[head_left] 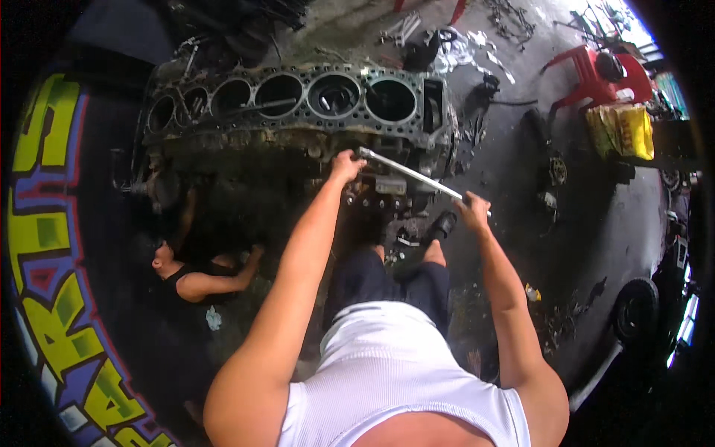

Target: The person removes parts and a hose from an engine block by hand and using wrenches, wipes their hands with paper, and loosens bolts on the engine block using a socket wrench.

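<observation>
A large, grimy engine block with a row of several open cylinders stands in front of me. A long silver breaker bar slants from the block's near side down to the right. My left hand is closed around the bar's head, close against the block. What the head fits onto is hidden by the hand and shadow. My right hand grips the far end of the handle, its fingers wrapped round it. Another slim metal bar lies across the cylinder openings.
A co-worker is low down at the left, beside the block. A red plastic stool and a yellow bag are at the right. A tire stands at the far right. Loose parts lie near my feet.
</observation>
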Demonstrator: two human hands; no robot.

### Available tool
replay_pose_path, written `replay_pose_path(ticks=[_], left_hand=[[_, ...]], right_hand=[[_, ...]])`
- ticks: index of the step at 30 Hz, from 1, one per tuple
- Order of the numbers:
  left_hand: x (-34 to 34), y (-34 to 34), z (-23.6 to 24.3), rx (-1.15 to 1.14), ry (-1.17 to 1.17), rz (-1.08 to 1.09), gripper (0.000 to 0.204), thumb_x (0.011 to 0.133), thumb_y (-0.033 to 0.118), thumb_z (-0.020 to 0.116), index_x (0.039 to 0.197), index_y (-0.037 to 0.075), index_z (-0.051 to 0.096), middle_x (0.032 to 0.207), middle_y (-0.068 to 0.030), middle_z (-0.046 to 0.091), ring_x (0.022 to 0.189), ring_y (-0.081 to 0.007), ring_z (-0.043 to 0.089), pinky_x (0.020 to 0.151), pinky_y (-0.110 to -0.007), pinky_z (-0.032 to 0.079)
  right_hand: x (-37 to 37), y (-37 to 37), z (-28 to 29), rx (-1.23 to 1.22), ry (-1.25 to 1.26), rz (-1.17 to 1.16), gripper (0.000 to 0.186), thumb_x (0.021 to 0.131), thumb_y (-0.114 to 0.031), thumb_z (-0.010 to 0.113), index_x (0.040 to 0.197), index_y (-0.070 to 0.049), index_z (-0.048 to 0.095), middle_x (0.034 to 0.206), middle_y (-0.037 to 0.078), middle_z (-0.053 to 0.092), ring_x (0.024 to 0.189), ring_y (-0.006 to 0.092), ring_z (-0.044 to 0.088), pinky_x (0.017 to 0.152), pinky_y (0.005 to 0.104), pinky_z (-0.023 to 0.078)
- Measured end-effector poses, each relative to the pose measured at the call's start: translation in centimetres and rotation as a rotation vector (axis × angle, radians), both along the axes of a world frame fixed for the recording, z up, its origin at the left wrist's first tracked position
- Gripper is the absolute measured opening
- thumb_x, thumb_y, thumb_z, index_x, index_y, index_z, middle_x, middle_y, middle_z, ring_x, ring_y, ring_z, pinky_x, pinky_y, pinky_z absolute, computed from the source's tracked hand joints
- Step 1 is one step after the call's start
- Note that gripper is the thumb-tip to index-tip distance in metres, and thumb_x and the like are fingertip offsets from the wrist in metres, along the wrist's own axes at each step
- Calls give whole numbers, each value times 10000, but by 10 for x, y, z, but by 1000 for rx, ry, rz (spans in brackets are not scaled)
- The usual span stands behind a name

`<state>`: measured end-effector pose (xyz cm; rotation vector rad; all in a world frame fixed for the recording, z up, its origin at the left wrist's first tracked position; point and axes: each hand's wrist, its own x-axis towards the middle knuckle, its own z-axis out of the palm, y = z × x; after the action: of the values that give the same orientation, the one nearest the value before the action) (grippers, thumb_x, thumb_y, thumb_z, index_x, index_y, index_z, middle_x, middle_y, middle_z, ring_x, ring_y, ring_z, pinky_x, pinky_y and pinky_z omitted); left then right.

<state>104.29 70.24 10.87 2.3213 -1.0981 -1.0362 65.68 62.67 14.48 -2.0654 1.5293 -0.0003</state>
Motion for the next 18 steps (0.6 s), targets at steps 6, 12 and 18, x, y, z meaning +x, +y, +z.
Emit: replay_pose_path(ticks=[6, 12, 18], left_hand=[[-10, -2, 13, -26, -19, 16, 444, 670, 336, 752, 971, 27, 649, 981, -166, 654, 951, -316, 613, 838, -383, 470], [-12, -6, 7, -2, 53, 32, 444, 646, 331, 768, 958, 35, 658, 978, -170, 656, 947, -313, 616, 821, -383, 477], [-7, -4, 12, -15, 40, 12, 426, 665, 312, 754, 954, 15, 652, 967, -156, 665, 933, -286, 627, 813, -367, 480]], right_hand=[[2, 18, -3, 147, 9, -216, 538, 684, -536, 699, 833, -21, 661, 772, 148, 650, 779, 298, 614, 797, 379, 414], [-5, 14, -17, 45, 16, -185, 507, 660, -518, 728, 745, -25, 643, 656, 119, 616, 654, 251, 595, 675, 368, 438], [-2, 50, -1, -331, -29, -135, 382, 715, -403, 711, 669, -46, 582, 640, 109, 568, 684, 300, 549, 764, 414, 337]])
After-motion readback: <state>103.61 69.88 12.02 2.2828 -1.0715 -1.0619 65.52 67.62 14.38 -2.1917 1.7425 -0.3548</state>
